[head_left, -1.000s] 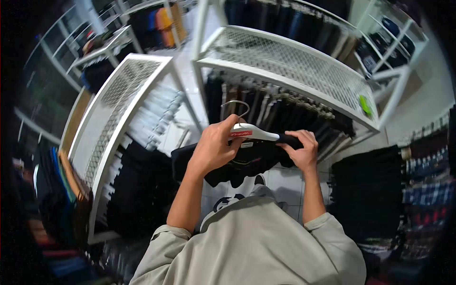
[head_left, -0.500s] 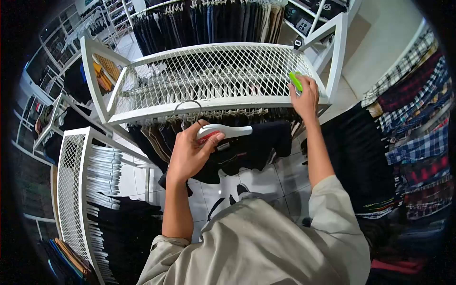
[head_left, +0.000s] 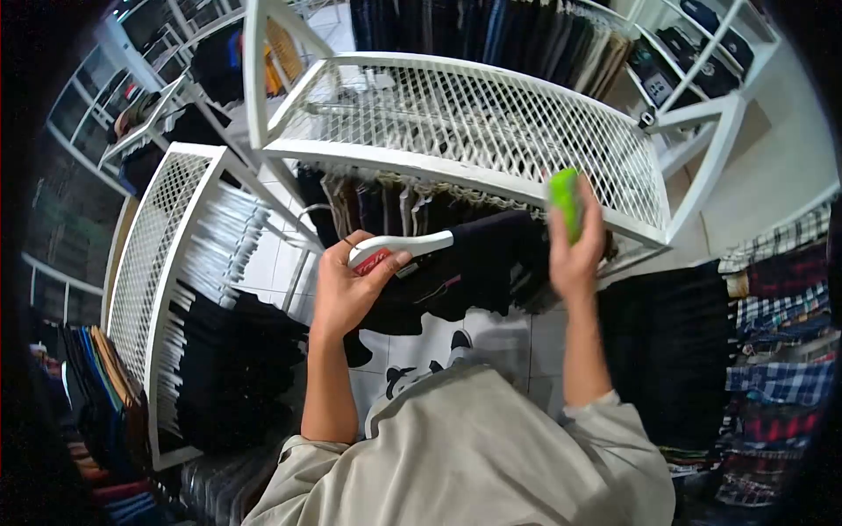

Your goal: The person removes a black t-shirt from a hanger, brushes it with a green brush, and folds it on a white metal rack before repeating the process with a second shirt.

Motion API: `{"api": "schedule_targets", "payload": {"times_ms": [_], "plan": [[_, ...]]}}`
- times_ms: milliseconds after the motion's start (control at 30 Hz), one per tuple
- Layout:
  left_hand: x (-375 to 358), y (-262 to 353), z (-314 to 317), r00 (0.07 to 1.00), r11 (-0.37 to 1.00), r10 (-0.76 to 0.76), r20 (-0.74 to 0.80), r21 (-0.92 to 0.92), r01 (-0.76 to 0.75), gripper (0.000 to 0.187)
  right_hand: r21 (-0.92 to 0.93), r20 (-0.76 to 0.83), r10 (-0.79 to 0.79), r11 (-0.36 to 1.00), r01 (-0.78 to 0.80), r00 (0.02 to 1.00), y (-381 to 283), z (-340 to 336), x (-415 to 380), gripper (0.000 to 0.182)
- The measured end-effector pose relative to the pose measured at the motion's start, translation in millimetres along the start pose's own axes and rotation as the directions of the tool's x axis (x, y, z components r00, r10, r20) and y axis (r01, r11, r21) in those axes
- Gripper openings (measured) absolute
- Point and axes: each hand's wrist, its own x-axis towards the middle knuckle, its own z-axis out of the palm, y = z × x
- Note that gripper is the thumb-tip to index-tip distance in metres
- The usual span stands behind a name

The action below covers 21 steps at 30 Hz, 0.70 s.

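Note:
My left hand (head_left: 344,294) is closed around the middle of a white hanger (head_left: 425,243) with a red label under my thumb; its metal hook points up and left. A black garment (head_left: 495,259) hangs from the hanger and spreads to the right below the rack shelf. In my right hand (head_left: 579,259) is a small bright green object (head_left: 563,197), held upright between thumb and fingers just in front of the shelf's edge. It is blurred, and I cannot tell its kind.
A white mesh-topped rack (head_left: 421,167) stands ahead, with clothes on hangers beneath it. At the left, another mesh-topped rack (head_left: 158,254) carries black garments (head_left: 232,368) on white hangers. Plaid shirts (head_left: 776,381) and black clothes (head_left: 662,351) hang at the right.
My right hand has lifted the green object off the mesh shelf and brought it nearer. The view has turned left, and the rack now sits slanted and farther right. My left hand keeps the hanger.

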Motion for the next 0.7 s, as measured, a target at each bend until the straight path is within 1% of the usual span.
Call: {"api": "schedule_targets", "payload": {"times_ms": [33, 67, 100, 133, 167, 200, 267, 300, 333, 400, 433, 467, 533, 567, 600, 667, 700], "plan": [[-7.8, -1.1, -9.3, 1.000, 1.000, 0.005, -0.028, 0.007, -0.005, 0.026, 0.061, 0.016, -0.064, 0.996, 0.063, 0.998, -18.5, 21.4, -22.0, 0.050], [-16.6, 2.0, -17.4, 0.998, 0.999, -0.041, -0.042, -0.004, 0.041, 0.022, 0.048, 0.070, -0.216, 0.976, 0.213, 0.974, -40.6, 33.7, -38.2, 0.057], [-23.8, -5.8, -24.4, 0.997, 1.000, 0.018, -0.079, -0.005, -0.019, 0.022, 0.138, 0.118, -0.255, 0.961, 0.238, 0.960, -61.3, 48.8, -54.1, 0.064], [-31.8, -16.8, -30.6, 0.991, 0.997, 0.075, -0.112, -0.003, -0.076, 0.022, 0.177, 0.186, -0.265, 0.956, 0.233, 0.946, -77.6, 62.3, -68.1, 0.067], [-38.9, -26.0, -40.1, 0.989, 0.997, 0.074, -0.126, 0.047, -0.069, 0.019, 0.142, 0.179, -0.288, 0.954, 0.266, 0.941, -82.9, 74.0, -76.6, 0.067], [-47.8, -29.0, -49.4, 0.989, 0.997, 0.071, -0.133, 0.048, -0.065, 0.019, 0.103, 0.171, -0.313, 0.949, 0.299, 0.934, -84.7, 85.5, -84.6, 0.066], [-64.4, -33.9, -68.3, 0.969, 0.988, 0.151, -0.197, 0.051, -0.143, 0.016, 0.044, 0.044, -0.280, 0.960, 0.278, 0.959, -67.9, 101.9, -84.2, 0.061], [-71.3, -34.0, -76.8, 0.950, 0.976, 0.207, -0.233, 0.121, -0.183, 0.015, 0.006, 0.039, -0.115, 0.993, 0.115, 0.993, -57.3, 104.9, -84.0, 0.058], [-76.0, -40.9, -84.2, 0.948, 0.977, 0.203, -0.245, 0.116, -0.179, 0.015, -0.031, 0.029, 0.048, 0.998, -0.047, 0.998, -45.6, 106.4, -84.3, 0.055], [-85.9, -56.0, -99.6, 0.924, 0.953, 0.295, -0.245, 0.148, -0.265, 0.017, -0.089, -0.050, 0.054, 0.994, -0.058, 0.997, -19.7, 108.4, -92.4, 0.052], [-89.4, -55.1, -104.8, 0.875, 0.903, 0.414, -0.251, 0.229, -0.362, 0.018, -0.043, -0.063, 0.034, 0.998, -0.037, 0.997, -36.7, 102.6, -92.8, 0.052], [-93.4, -57.8, -108.8, 0.874, 0.906, 0.410, -0.262, 0.230, -0.356, 0.018, 0.040, -0.039, 0.052, 0.998, -0.050, 0.998, -58.0, 98.8, -96.5, 0.052], [-103.3, -61.4, -117.1, 0.865, 0.826, 0.465, -0.189, 0.443, -0.348, 0.022, 0.084, 0.077, -0.065, 0.995, 0.059, 0.995, -105.4, 95.7, -102.9, 0.055], [-103.5, -71.0, -120.7, 0.829, 0.772, 0.538, -0.154, 0.484, -0.411, 0.025, 0.142, 0.132, -0.152, 0.981, 0.133, 0.980, -125.8, 99.3, -107.6, 0.059], [-104.6, -76.8, -121.9, 0.792, 0.736, 0.589, -0.160, 0.510, -0.444, 0.030, 0.211, 0.195, -0.193, 0.966, 0.151, 0.962, -150.1, 101.0, -112.5, 0.061], [-109.5, -79.6, -132.8, 0.763, 0.658, 0.641, -0.082, 0.571, -0.491, 0.039, 0.246, 0.291, -0.312, 0.938, 0.244, 0.905, -158.4, 116.5, -118.5, 0.062], [-111.7, -83.0, -137.2, 0.744, 0.623, 0.664, -0.072, 0.603, -0.498, 0.043, 0.208, 0.262, -0.299, 0.946, 0.249, 0.918, -150.4, 125.7, -117.0, 0.062]]}}
